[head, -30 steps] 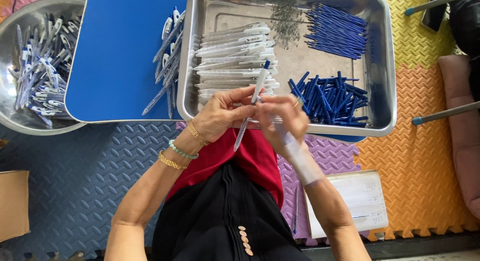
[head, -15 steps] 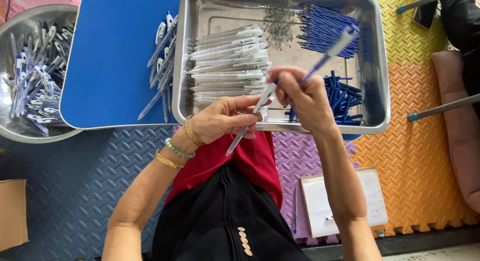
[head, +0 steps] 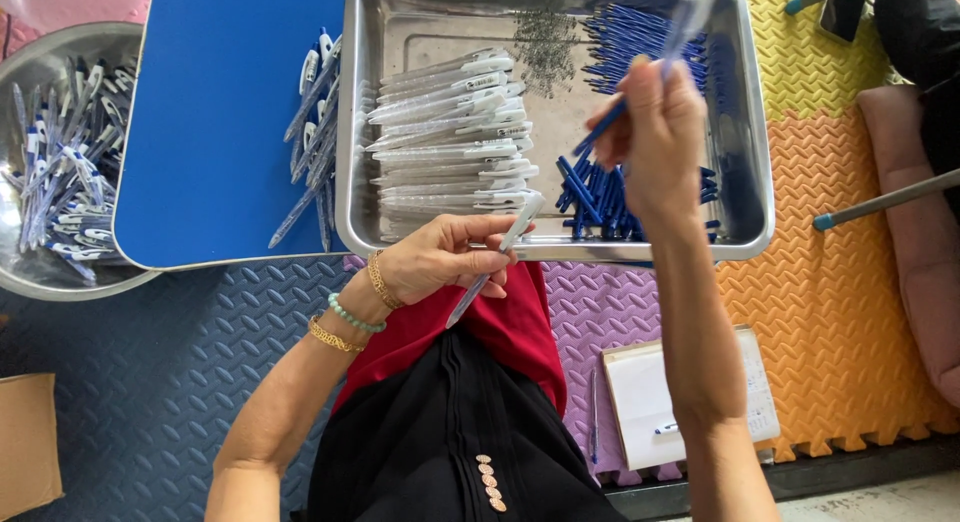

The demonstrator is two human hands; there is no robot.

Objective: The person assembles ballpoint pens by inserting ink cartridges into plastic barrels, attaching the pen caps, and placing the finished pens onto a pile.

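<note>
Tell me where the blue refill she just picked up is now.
In the head view, the blue refill is pinched in her raised right hand, above the tray's right side, over the blue refill pile.

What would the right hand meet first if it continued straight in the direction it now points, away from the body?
Probably the upper heap of blue pen parts in the steel tray. The right hand, holding a blue piece, is raised above the tray, so height is unclear; it might pass over them toward the far rim.

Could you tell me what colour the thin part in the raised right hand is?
Blue, in the head view: the thin plastic refill.
</note>
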